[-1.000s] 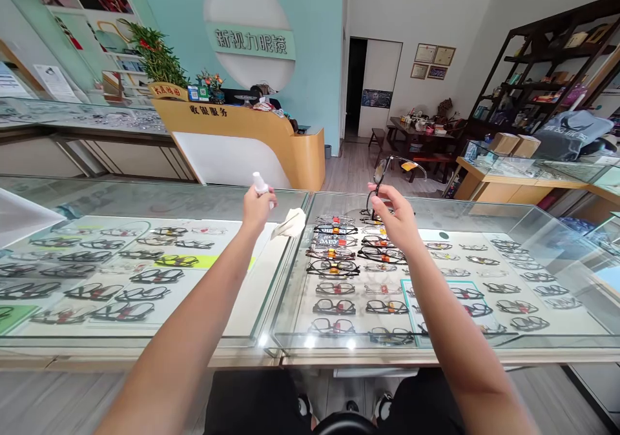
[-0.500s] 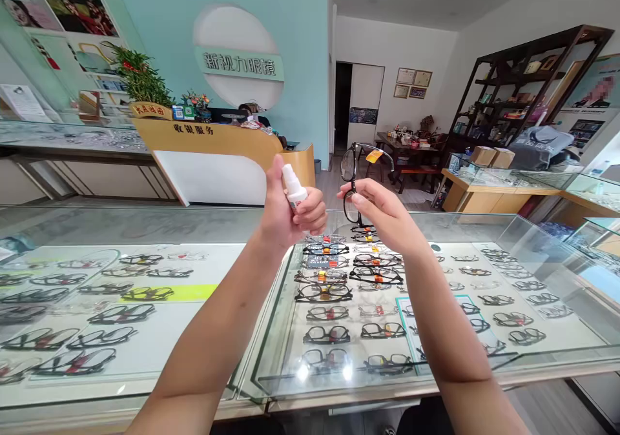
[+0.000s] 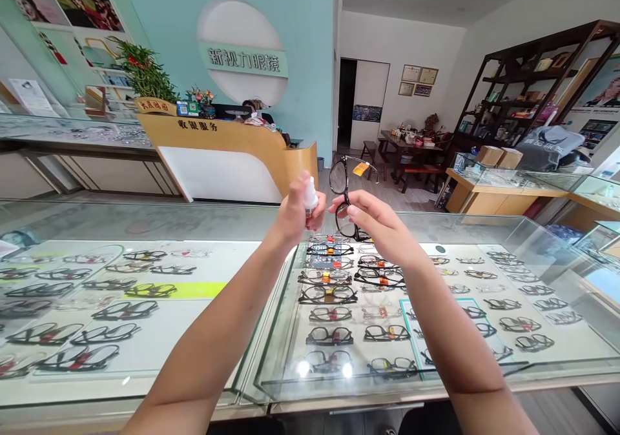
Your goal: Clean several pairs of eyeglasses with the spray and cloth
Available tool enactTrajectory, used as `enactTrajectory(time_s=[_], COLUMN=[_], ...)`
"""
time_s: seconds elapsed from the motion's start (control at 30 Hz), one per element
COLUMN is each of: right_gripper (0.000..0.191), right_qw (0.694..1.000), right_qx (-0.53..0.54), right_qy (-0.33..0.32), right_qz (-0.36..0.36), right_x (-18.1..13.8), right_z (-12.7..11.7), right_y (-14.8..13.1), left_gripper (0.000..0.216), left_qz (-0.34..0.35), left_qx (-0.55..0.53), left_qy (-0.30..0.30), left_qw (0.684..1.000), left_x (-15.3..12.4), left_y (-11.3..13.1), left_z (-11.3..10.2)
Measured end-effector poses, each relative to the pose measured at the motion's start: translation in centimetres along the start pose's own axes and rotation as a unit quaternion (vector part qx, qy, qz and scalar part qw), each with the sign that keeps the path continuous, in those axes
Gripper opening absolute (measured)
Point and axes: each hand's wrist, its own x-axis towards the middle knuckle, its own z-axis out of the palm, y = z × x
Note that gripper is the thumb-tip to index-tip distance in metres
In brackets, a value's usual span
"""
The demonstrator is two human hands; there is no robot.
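My left hand [image 3: 296, 212] is wrapped round a small white spray bottle [image 3: 310, 197], its top tilted toward the glasses. My right hand [image 3: 375, 219] pinches a pair of dark-rimmed eyeglasses [image 3: 338, 177] near the bridge. The frame is held upright on its side, one lens above the other, with an orange tag [image 3: 361, 168] on a temple arm. Bottle and glasses are a short gap apart, above the glass display case [image 3: 271, 364]. My fingers hide part of the lower lens.
Rows of eyeglasses [image 3: 329, 336] lie inside the case under its glass top. Beyond stands a wooden service counter [image 3: 213, 135] with a potted plant [image 3: 145, 77] and a person [image 3: 249, 107] behind it. A dark shelf [image 3: 520, 86] and more display cases are at the right.
My left hand has turned and brought the spray bottle closer to the glasses. The glasses have moved slightly left and down, and now face me more. The view has shifted a little.
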Motion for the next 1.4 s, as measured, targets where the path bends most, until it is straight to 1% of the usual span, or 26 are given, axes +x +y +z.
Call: enactTrajectory(time_s=[0.13,0.27,0.4,0.47,0.57,0.67,0.77,0.97,1.1,1.23,1.4], right_gripper=[0.031,0.028,0.029,0.032,0.032,0.028,0.028,0.031,0.034,0.036,0.039], right_qw=[1.000,0.998,0.997,0.998,0.998,0.993,0.988,0.984,0.986,0.987,0.989], right_qx=[0.019,0.045,0.060,0.057,0.065,0.092,0.122,0.131,0.126,0.121,0.106], right_qy=[-0.016,-0.036,-0.050,-0.037,0.009,0.067,0.097,0.118,0.113,0.107,0.105], right_qz=[0.001,-0.004,-0.015,-0.014,-0.010,-0.007,-0.009,-0.006,-0.003,0.000,0.005], right_x=[0.0,0.0,0.2,0.2,0.4,0.7,0.9,1.2,1.4,1.3,1.2], right_z=[0.1,0.5,0.6,0.4,0.0,-0.3,-0.2,-0.3,-0.3,-0.1,0.0], right_y=[0.0,-0.2,-0.1,0.1,0.6,1.1,1.3,1.7,2.2,2.1,1.7], left_gripper=[0.087,0.083,0.090,0.093,0.095,0.092,0.088,0.087,0.084,0.081,0.088], left_qz=[-0.001,-0.010,-0.010,-0.009,-0.012,-0.008,-0.005,-0.006,0.003,0.005,0.016], left_qx=[0.007,0.005,-0.006,-0.008,0.000,0.014,0.028,0.063,0.070,0.072,0.075], left_qy=[0.010,0.008,0.021,0.012,-0.018,-0.039,-0.057,-0.068,-0.078,-0.079,-0.080], left_qw=[1.000,1.000,1.000,1.000,1.000,0.999,0.998,0.996,0.995,0.994,0.994], left_x=[0.2,0.3,0.3,0.3,0.1,-0.2,-0.6,-0.8,-0.7,-0.4,-0.5], left_y=[-0.5,-0.7,-0.8,-0.7,-0.6,-0.6,-0.8,-1.0,-1.3,-1.8,-1.7], left_z=[-0.2,-0.1,0.2,0.3,0.4,0.8,1.4,1.9,2.0,2.1,1.8])
